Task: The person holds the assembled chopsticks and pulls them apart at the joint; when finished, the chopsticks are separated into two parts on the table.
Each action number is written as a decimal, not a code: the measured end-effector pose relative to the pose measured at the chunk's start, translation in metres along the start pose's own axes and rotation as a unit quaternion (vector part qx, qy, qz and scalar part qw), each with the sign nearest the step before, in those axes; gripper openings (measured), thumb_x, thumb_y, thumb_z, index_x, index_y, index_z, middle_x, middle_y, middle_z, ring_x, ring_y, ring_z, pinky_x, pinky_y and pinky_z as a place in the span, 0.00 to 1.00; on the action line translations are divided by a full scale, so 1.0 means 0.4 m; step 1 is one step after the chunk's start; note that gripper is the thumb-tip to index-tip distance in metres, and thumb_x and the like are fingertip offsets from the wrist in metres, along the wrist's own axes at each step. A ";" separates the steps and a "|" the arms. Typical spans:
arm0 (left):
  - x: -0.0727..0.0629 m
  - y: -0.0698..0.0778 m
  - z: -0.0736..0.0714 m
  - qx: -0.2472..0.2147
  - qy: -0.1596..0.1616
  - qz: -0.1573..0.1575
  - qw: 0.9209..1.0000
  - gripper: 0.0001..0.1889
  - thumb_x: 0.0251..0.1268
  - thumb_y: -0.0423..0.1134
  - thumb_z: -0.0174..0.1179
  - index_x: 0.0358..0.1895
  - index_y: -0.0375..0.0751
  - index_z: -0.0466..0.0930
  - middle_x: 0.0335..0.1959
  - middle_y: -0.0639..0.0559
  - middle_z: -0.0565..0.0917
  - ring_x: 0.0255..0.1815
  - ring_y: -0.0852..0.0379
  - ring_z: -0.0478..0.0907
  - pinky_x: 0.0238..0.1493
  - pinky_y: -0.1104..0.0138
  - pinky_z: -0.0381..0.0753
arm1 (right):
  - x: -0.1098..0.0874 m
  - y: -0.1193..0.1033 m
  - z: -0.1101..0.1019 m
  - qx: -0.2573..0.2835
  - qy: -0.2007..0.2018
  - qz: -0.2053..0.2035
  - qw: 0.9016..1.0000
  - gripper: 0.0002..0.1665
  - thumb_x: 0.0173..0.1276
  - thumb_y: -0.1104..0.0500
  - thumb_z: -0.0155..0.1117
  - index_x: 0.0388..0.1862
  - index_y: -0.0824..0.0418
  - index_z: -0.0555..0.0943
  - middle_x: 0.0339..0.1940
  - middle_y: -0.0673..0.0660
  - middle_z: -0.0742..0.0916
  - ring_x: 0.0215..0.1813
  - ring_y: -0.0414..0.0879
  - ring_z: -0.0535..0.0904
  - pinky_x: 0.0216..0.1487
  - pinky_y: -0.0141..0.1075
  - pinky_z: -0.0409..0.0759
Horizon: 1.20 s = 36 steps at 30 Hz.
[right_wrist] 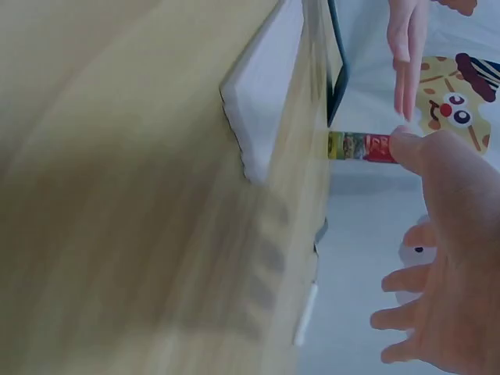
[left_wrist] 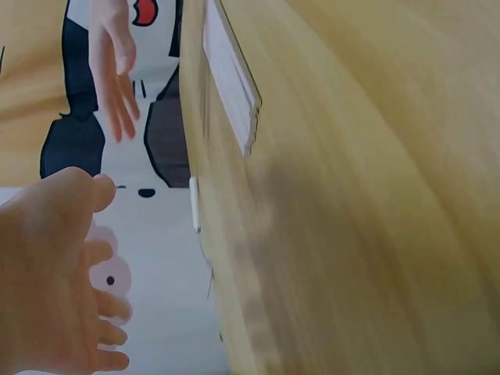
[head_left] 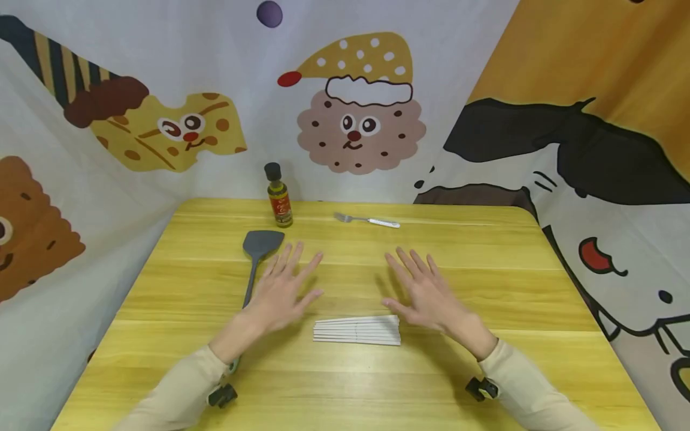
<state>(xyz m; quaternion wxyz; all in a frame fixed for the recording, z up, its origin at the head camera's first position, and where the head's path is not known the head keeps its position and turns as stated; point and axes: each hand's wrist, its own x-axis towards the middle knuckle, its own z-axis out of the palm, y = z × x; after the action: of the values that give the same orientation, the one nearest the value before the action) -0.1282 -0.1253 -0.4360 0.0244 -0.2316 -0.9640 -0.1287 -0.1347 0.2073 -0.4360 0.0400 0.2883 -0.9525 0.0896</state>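
Note:
Both hands hover over the table with fingers spread and nothing in them. In the head view the left hand [head_left: 280, 290] is above the handle of a grey spatula [head_left: 262, 242], hiding part of it. On the other side, the right hand [head_left: 428, 296] hangs beside a flat white ridged piece [head_left: 356, 330], which resembles thin strips laid side by side. That white piece [left_wrist: 230, 78] lies flat on the wood, apart from both hands. A fork [head_left: 369, 220] with a white handle lies farther back, left of a line straight ahead of the right hand.
A small bottle [head_left: 279, 197] with a black cap and red label stands upright at the back left of the wooden table [head_left: 485, 239]. Behind the table hangs a cartoon-printed cloth [head_left: 215, 36], which also runs along both sides.

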 end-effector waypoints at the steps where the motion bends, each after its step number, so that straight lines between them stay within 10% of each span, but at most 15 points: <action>1: 0.002 0.004 0.006 -0.007 0.001 0.002 1.000 0.36 0.77 0.60 0.49 0.82 0.58 0.49 0.83 0.37 0.43 0.83 0.35 0.41 0.81 0.41 0.46 | -0.001 -0.004 0.005 0.002 -0.007 0.000 1.000 0.55 0.70 0.31 0.57 0.84 0.55 0.50 0.83 0.66 0.57 0.80 0.70 0.56 0.78 0.69 0.49; 15: 0.020 0.054 0.069 -0.058 -0.020 0.045 0.997 0.35 0.76 0.55 0.53 0.81 0.53 0.55 0.77 0.30 0.61 0.76 0.30 0.62 0.73 0.38 0.65 | 0.007 -0.049 0.065 0.056 -0.017 -0.034 0.998 0.45 0.67 0.38 0.68 0.76 0.57 0.68 0.73 0.71 0.73 0.69 0.69 0.74 0.69 0.66 0.71; 22: 0.023 0.073 0.100 -0.067 -0.018 0.083 0.994 0.32 0.74 0.52 0.59 0.74 0.41 0.67 0.59 0.36 0.78 0.58 0.43 0.79 0.62 0.52 0.81 | 0.009 -0.061 0.102 0.092 0.025 -0.073 0.993 0.20 0.62 0.52 0.76 0.51 0.57 0.85 0.60 0.67 0.81 0.51 0.54 0.83 0.55 0.48 0.86; 36: 0.031 0.095 0.132 -0.082 -0.046 0.098 0.991 0.14 0.69 0.44 0.65 0.51 0.41 0.82 0.43 0.51 0.77 0.42 0.57 0.76 0.44 0.67 0.83 | 0.008 -0.071 0.118 0.124 0.008 -0.054 0.991 0.07 0.63 0.59 0.75 0.40 0.53 0.88 0.49 0.56 0.82 0.41 0.44 0.80 0.39 0.29 0.83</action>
<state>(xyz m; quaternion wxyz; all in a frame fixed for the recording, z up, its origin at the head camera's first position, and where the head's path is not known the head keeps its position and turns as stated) -0.1214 -0.0734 -0.4768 -0.0263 -0.3321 -0.9229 -0.1933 -0.1226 0.1733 -0.4776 0.0167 0.3413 -0.9168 0.2068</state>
